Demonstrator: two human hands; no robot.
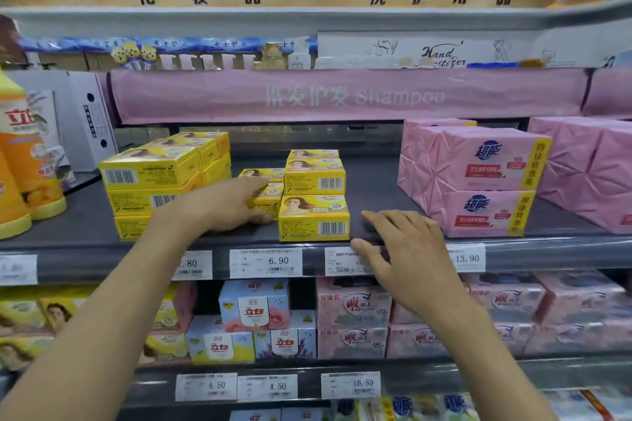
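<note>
- The step in hand, as I judge it, is tidying the yellow soap boxes on the shelf (376, 181) at mid-frame. I am seating 1 yellow soap box (269, 201) in the gap between the 2 stacks.
- My left hand (225, 205) grips that box, with fingers curled over its top and thumb pressed low on its front. The box sits at the centre of the frame, just beside the right stack (314, 222) and a little apart from the left stack (150, 181).
- My right hand (407, 249) holds nothing. Its fingers are spread and nearly straight over the shelf's front lip, lower right of centre, with the thumb at the price rail. I cannot tell whether the thumb presses on it.
- Next move, I think: slide the box forward until its front lines up with the stacks. That calls for a level, gentle push — a nudge sideways could knock the right stack askew.
- The pink packs (478, 181) at right stand well apart.
</note>
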